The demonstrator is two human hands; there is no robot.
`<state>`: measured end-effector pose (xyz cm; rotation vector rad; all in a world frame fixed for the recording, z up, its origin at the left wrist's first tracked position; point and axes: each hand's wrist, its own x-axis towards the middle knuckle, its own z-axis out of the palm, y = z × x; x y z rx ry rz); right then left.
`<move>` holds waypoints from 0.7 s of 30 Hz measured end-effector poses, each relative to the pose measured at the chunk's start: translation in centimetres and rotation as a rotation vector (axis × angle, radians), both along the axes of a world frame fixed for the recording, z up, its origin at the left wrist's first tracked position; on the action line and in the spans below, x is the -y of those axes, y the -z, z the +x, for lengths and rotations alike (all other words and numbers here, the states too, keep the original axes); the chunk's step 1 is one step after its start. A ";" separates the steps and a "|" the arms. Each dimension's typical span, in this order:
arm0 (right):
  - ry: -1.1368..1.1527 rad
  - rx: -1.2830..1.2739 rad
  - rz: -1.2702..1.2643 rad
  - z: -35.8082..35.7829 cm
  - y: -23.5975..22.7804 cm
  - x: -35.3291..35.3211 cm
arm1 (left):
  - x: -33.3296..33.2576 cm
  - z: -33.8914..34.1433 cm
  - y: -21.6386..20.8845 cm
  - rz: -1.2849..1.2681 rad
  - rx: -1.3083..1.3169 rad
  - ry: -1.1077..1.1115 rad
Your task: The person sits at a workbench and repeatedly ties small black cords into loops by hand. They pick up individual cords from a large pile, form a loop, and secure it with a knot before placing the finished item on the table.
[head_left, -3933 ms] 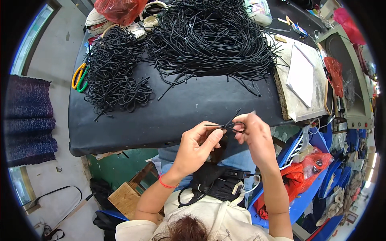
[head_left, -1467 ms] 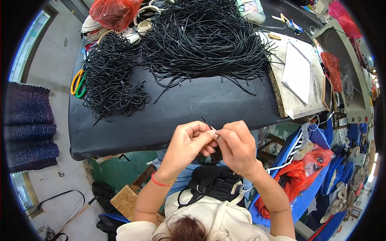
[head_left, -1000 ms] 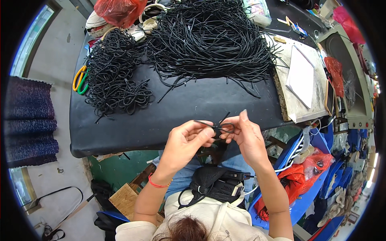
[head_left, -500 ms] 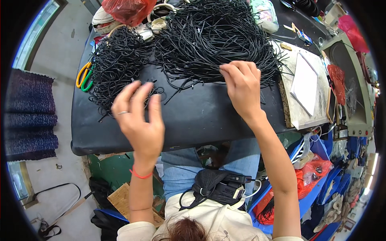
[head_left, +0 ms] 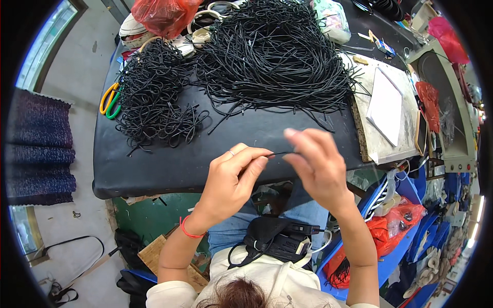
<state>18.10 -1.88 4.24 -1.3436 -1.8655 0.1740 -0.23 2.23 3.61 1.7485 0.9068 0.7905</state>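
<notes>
My left hand [head_left: 231, 177] is closed in a pinch on the end of a thin black cord [head_left: 280, 153] near the table's front edge. The cord stretches across to my right hand [head_left: 321, 167], whose fingers are smeared by motion; whether they grip it cannot be made out. Beyond both hands lies a large coiled heap of straight black cords [head_left: 287, 66]. To its left is a smaller pile of looped, knotted-looking black cords [head_left: 159, 87].
Orange-and-green-handled scissors [head_left: 109, 100] lie at the table's left edge. A red plastic bag [head_left: 164, 15] sits at the back left. On the right, a pale board [head_left: 362, 133] carries a white pad [head_left: 385, 105]. A blue bin [head_left: 334, 287] stands below on the right.
Both hands have come together in front of me; the left left the looped pile, the right drew back from the big heap. A black cord now shows between them.
</notes>
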 end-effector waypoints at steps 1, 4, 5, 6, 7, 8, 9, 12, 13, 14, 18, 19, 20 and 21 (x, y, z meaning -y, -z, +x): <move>-0.101 0.035 0.021 -0.2 0.2 0.1 | 0.1 0.1 -0.2 -0.102 0.017 0.020; -0.021 0.081 0.032 -0.2 -0.1 0.5 | -0.2 -0.2 -0.3 -0.551 0.205 0.088; 0.035 0.077 0.057 0.0 -0.5 0.4 | -0.5 -0.7 -0.4 -0.690 0.242 0.112; 0.089 0.069 0.100 0.5 -0.3 0.2 | -0.5 -1.2 0.0 -0.684 0.266 0.124; 0.160 0.065 0.105 0.9 -0.5 0.1 | -0.2 -1.3 0.1 -0.711 0.292 0.098; 0.220 0.020 0.099 0.8 -0.4 -0.1 | 0.1 -1.3 0.3 -0.741 0.321 0.078; 0.279 -0.026 0.093 0.6 -0.4 -0.2 | 0.4 -1.2 0.4 -0.771 0.349 0.058; 0.324 -0.192 0.015 -1.9 0.6 -0.3 | 0.9 0.1 1.7 -0.855 0.504 -0.030; 0.230 -0.152 -0.050 -2.5 0.4 -0.2 | 1.1 0.6 2.0 -0.877 0.559 -0.085; 0.163 -0.195 -0.083 -3.0 0.7 -0.1 | 1.2 0.9 2.3 -0.890 0.591 -0.127; 0.035 -0.261 -0.192 -3.3 1.2 0.2 | 1.2 1.1 2.9 -0.850 0.652 -0.171; 0.023 -0.271 -0.208 -3.3 1.4 0.2 | 1.3 1.1 3.0 -0.839 0.632 -0.176; 0.030 -0.291 -0.208 -3.3 1.6 0.3 | 1.4 1.1 3.1 -0.829 0.612 -0.179; 0.038 -0.310 -0.207 -3.5 1.9 0.3 | 1.5 1.1 3.3 -0.819 0.593 -0.181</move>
